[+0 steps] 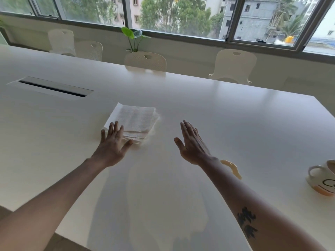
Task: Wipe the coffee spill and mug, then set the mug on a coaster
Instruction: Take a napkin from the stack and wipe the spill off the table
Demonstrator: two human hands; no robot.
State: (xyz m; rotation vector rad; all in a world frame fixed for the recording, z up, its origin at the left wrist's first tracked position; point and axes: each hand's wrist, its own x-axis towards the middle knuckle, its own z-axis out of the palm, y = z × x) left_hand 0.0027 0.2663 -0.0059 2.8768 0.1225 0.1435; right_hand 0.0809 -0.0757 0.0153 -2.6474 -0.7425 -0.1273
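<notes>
A pale coffee spill (233, 168) lies on the white table (199, 109) toward its right side, a curved tan streak partly hidden behind the person's right forearm. Further right, close to the table's right edge, the mug (321, 180) lies tipped on its side with its handle pointing left; it is white with an orange band and dark lettering, and the picture's border cuts part of it off. It lies apart from the spill, with bare tabletop between them. A stack of white paper napkins (133, 121) sits near the middle of the table, well to the left of the spill. The left hand (113, 144) is spread flat, palm down, its fingertips over the near left corner of the stack and its thumb just beside the stack's near edge; it grasps nothing. The right hand (192, 144) is held above the table between the napkins and the spill, fingers straight and together, thumb out, empty. A long cable slot (52, 86) is set into the table toward the far left. Beyond the far edge stand white chairs (234, 63) and a green plant (133, 36) beneath a row of windows (181, 13).
</notes>
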